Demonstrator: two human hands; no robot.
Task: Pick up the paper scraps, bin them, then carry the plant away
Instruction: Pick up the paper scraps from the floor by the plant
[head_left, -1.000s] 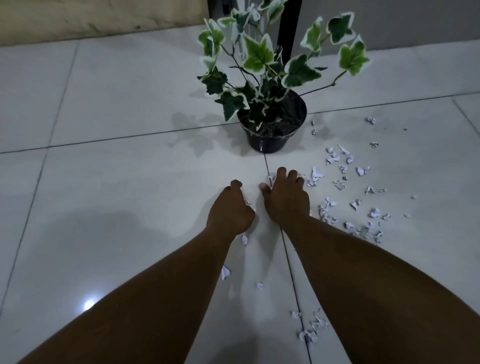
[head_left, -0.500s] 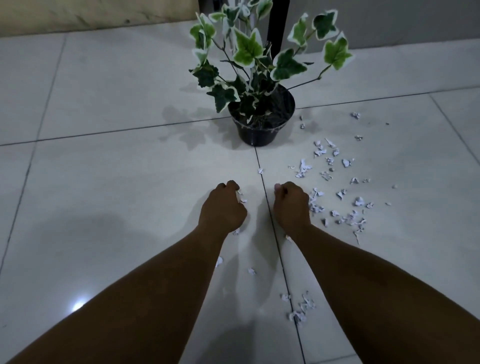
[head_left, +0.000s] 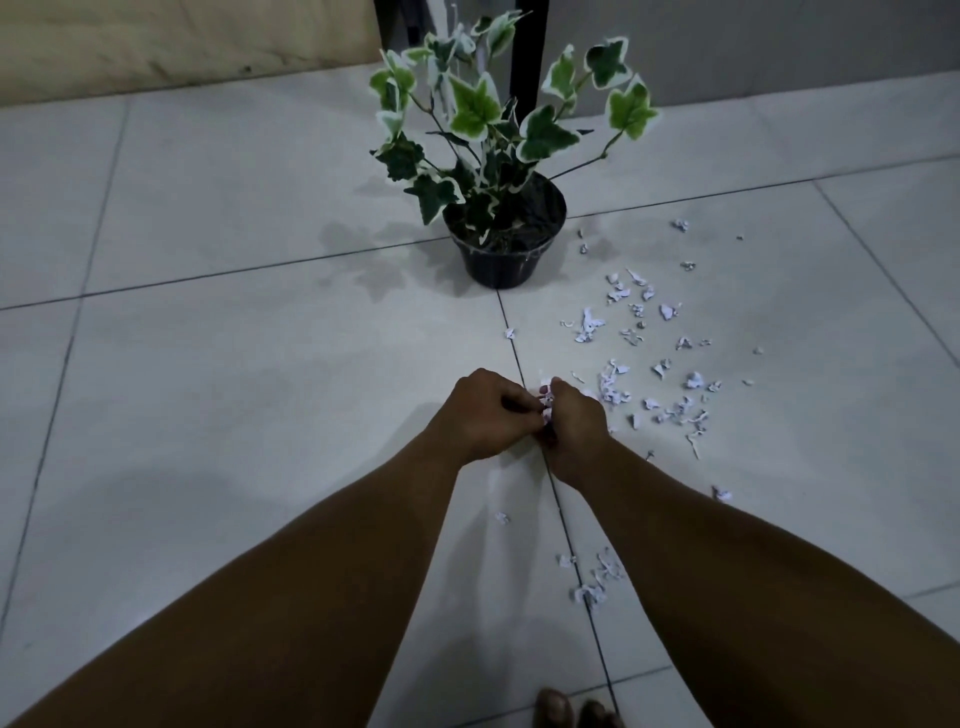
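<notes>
Bare tiled floor (head_left: 218, 395) is lying open on the left; paper scraps (head_left: 654, 358) are littering the right side, the potted plant (head_left: 504, 208) is blocking straight ahead, a dark post (head_left: 524, 57) standing behind it

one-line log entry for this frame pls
phase: gathering | left hand + right hand: together, shut on scraps | floor: many scraps right | plant: untouched | bin: not in view

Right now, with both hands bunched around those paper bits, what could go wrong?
The scraps pinched between the left hand and right hand look loosely packed, so some may drop back. Many scattered scraps lie thinly spread right of the hands and are easily missed. The plant stands close beyond; a reach might brush its leaves.
</notes>
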